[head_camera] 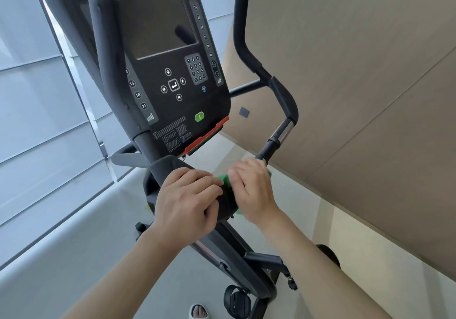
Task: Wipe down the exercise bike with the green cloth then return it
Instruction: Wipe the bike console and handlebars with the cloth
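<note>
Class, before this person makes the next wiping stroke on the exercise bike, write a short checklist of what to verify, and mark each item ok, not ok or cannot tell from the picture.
1. Green cloth in hand: ok, it shows between both hands.
2. Right hand on cloth: ok, fingers curl over it.
3. Left hand steadying the bike's black housing: ok.
4. Cloth flat against surface: cannot tell, mostly hidden.
5. Console screen already wiped: cannot tell.
6. Right handlebar free of obstacles: ok.
</note>
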